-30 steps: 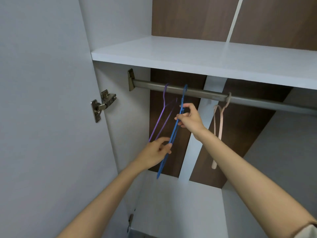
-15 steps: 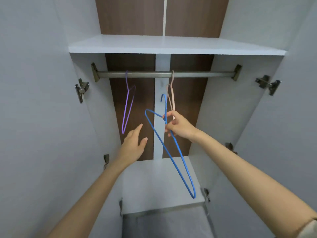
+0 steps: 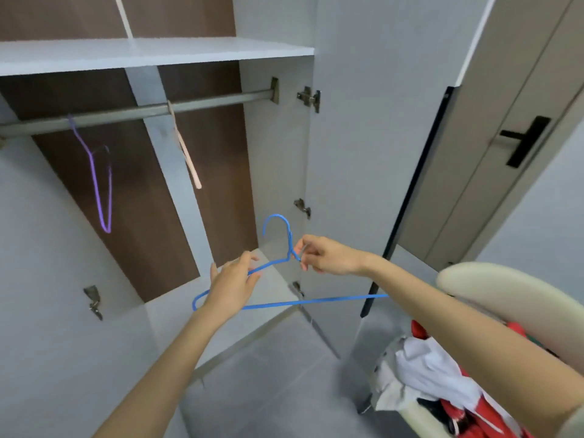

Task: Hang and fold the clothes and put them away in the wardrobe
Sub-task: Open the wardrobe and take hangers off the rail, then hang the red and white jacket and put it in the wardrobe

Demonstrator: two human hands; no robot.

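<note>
nearest of all, low on the right, a heap of clothes [image 3: 442, 380] in red and white is seen, piled inside a cream rim [image 3: 493, 279]. whether that rim is part of a basket or a chair cannot be told. the heap lies under the right forearm.

a little farther out, the blue hanger [image 3: 316, 301] is held in the air by both hands, in front of the open wardrobe [image 3: 275, 172]. its neck, just under the hook, is pinched by the thumb and fingers of the right hand [image 3: 331, 256]. its left sloping wire is gripped by the curled fingers of the left hand [image 3: 234, 284]. the hanger is held almost flat, with the long bottom bar running from left to right and the hook pointing up. the right end of the bar is hidden behind the right forearm.

so the clothes lie down and to the right of the hanger, and nothing is hung on it yet. it is judged that a piece of clothing must be picked up next, and one hand must be freed for that. the right hand is the closer one, and the hanger can be kept by the left.

farther back, a purple hanger [image 3: 95, 181] and a pink hanger [image 3: 186, 153] are hung on the rail [image 3: 221, 101], well apart from each other. above the rail a white shelf [image 3: 158, 53] is seen.
</note>
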